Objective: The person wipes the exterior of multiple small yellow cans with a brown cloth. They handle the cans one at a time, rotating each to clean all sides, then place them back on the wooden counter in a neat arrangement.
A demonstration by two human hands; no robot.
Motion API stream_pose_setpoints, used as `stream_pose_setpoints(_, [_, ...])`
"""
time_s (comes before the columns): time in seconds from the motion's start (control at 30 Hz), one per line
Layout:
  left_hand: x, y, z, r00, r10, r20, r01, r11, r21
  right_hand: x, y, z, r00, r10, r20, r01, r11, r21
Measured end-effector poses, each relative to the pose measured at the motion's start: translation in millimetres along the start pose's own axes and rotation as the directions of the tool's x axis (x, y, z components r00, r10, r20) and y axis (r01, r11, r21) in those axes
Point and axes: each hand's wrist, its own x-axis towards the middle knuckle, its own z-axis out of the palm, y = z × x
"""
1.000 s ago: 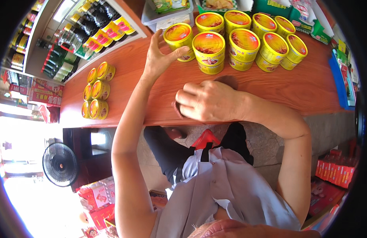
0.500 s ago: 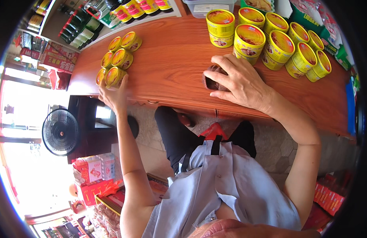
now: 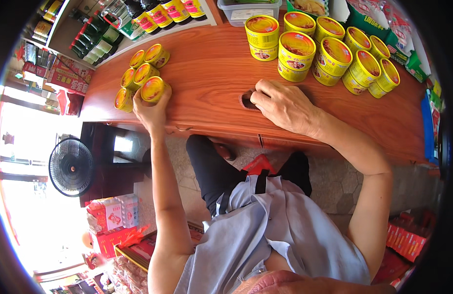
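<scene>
My left hand [image 3: 152, 113] grips a round yellow can [image 3: 153, 90] with a red-orange top, fingers and thumb wrapped about its lower side. That can seems raised a little beside several like cans [image 3: 127, 78] grouped at the left of the wooden counter. My right hand [image 3: 287, 107] is closed on a dark brown cloth [image 3: 246, 101] lying on the counter; most of the cloth is hidden under the fingers. Just beyond that hand, more yellow cans [image 3: 296, 56] stand in stacks two high toward the right.
The reddish wooden counter [image 3: 202, 73] runs across in front of me. Dark bottles [image 3: 160, 12] stand on a shelf at the far left, and a clear plastic box [image 3: 246, 14] sits at the back. Green packages [image 3: 366, 22] line the back right. A black fan [image 3: 71, 166] stands left.
My left hand has drawn one can up and right, away from its group. My right hand has pulled its fingers in over the cloth and moved slightly left.
</scene>
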Motion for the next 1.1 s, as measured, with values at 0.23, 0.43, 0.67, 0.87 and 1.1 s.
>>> stream_pose_setpoints(0.23, [-75.1,98.9,28.0,0.838,0.510,0.194,-0.411,0.823,-0.391,11.2,-6.4,-27.2,0.889,-0.199,-0.413,0.185,0.980,-0.075])
stream_pose_setpoints(0.43, [-97.7,134.1,62.0,0.648,0.736,0.196,-0.542,0.626,-0.561,7.9,0.3,-29.2,0.923,-0.177,-0.341,0.081,0.957,-0.277])
stream_pose_setpoints(0.67, [-80.4,143.7,71.9,0.748,0.652,0.124,-0.551,0.714,-0.432,6.5,-8.3,-28.4,0.960,-0.156,-0.233,0.062,0.928,-0.367])
stream_pose_setpoints(0.87, [-94.2,138.2,80.4,0.643,0.757,0.115,-0.506,0.533,-0.678,6.7,-15.5,-23.9,0.904,-0.262,-0.337,0.163,0.942,-0.293])
stream_pose_setpoints(1.1, [-91.6,140.0,79.9,0.592,0.806,-0.022,-0.660,0.468,-0.588,6.4,-16.6,-27.2,0.928,-0.139,-0.346,-0.028,0.900,-0.435])
